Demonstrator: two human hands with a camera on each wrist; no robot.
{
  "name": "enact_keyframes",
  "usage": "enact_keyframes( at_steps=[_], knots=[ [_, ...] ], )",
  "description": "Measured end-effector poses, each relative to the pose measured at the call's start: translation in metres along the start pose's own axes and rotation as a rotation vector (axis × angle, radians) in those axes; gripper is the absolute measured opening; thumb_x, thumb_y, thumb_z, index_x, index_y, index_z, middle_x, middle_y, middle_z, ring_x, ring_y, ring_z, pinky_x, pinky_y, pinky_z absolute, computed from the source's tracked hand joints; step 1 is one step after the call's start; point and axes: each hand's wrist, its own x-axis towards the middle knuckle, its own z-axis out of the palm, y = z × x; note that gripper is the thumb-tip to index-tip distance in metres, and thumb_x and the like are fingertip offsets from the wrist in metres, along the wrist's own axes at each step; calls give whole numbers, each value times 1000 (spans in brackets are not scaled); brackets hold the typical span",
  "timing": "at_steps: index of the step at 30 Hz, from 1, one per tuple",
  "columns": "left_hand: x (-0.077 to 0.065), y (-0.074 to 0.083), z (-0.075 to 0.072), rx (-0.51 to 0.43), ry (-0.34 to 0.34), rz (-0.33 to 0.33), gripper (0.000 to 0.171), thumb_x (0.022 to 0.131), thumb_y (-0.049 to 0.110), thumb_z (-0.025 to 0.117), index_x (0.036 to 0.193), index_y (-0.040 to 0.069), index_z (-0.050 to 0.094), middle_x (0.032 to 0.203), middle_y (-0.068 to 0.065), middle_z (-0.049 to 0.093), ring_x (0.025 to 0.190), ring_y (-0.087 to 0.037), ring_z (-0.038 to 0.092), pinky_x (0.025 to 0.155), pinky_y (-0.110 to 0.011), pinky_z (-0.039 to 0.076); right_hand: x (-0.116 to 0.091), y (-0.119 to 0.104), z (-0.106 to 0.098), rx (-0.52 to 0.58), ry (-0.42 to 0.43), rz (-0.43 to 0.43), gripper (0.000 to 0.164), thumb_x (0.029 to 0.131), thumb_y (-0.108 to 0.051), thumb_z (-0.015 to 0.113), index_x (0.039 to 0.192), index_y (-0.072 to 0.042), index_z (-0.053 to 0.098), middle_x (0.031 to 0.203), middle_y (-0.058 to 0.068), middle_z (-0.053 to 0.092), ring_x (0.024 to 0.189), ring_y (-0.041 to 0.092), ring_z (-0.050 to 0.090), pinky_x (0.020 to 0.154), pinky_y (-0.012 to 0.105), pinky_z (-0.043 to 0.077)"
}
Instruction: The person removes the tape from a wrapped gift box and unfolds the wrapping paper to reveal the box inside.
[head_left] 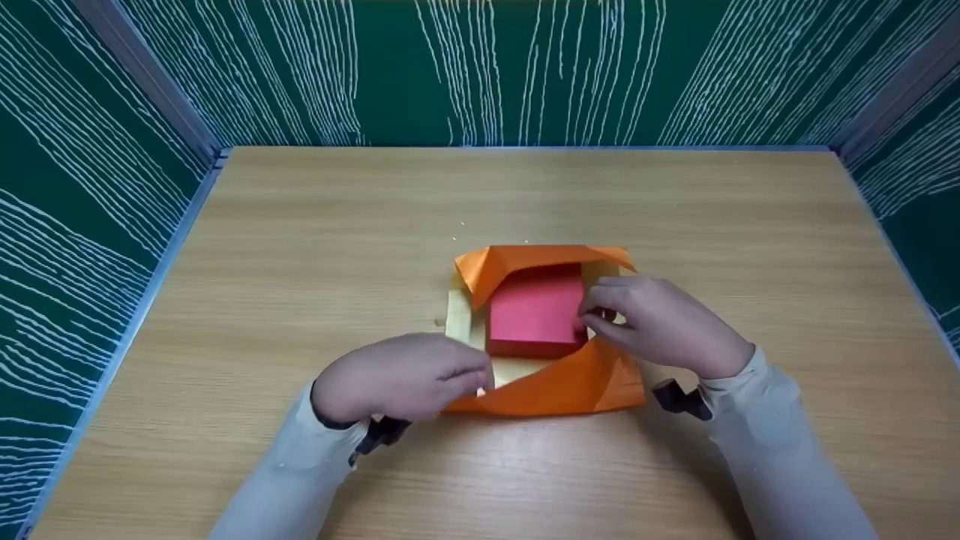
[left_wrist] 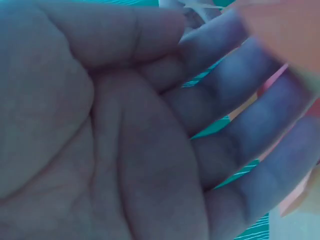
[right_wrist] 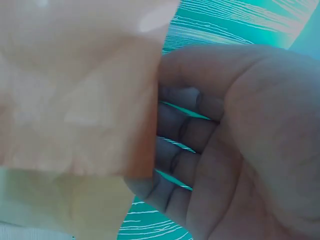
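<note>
A red box sits on the pale yellow inner side of an orange paper sheet. The sheet's front and back edges are folded up, showing orange. My left hand reaches over the paper's front left corner, fingers pointing down. In the left wrist view its fingers stretch out fairly straight, tips partly behind a blurred orange flap. My right hand is bent over the right side, fingertips at the box's right edge. An orange flap hides those fingertips in the right wrist view; I cannot tell what they pinch.
All this lies on a light wooden table. Green panels with white streaks enclose its back and sides. A few tiny white specks lie behind the paper. Dark wrist straps show below both hands.
</note>
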Motion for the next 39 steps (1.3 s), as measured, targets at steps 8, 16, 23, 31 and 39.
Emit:
enact_keyframes(
  at_steps=[8, 16, 23, 31, 39],
  knots=[
    [5, -30, 3, -116, -110, 10, 27, 108, 17, 48, 115, 11, 73, 100, 2, 72, 87, -8, 60, 87, -31, 51, -2, 5, -3, 57, -39, -21, 10, 94, -14, 77, 103, -18, 79, 92, -9, 73, 80, 5, 64, 78, 36, 61],
    [52, -86, -2, -65, 185, -131, 28, 104, 13, 56, 129, 3, 65, 119, -10, 68, 103, -24, 61, 97, -42, 50, -2, 8, -4, 86, -84, -6, 10, 94, -15, 77, 103, -20, 78, 92, -12, 71, 82, 4, 64, 77, 36, 61],
    [99, -105, -12, -23, 326, -178, 50, 102, 16, 60, 151, 11, 48, 153, -9, 47, 141, -25, 44, 119, -39, 36, -4, 8, -9, 127, -118, -41, 15, 93, -11, 77, 106, -19, 78, 96, -13, 69, 85, 6, 63, 76, 34, 59],
    [123, -126, -20, 96, 313, -233, 49, 105, 17, 54, 153, 14, 48, 165, -12, 35, 155, -32, 25, 126, -56, 4, -6, 35, -11, 367, -8, -89, 16, 97, -7, 72, 111, -15, 74, 103, -6, 72, 90, 12, 65, 79, 25, 55],
    [123, -125, -18, 127, 360, -255, 42, 103, 21, 60, 144, 11, 58, 145, -9, 52, 143, -34, 40, 125, -52, 12, 12, 63, -4, 219, -17, 160, 43, 96, -8, 72, 138, -5, 60, 138, 14, 60, 123, 37, 58, 104, 56, 50]
  ],
)
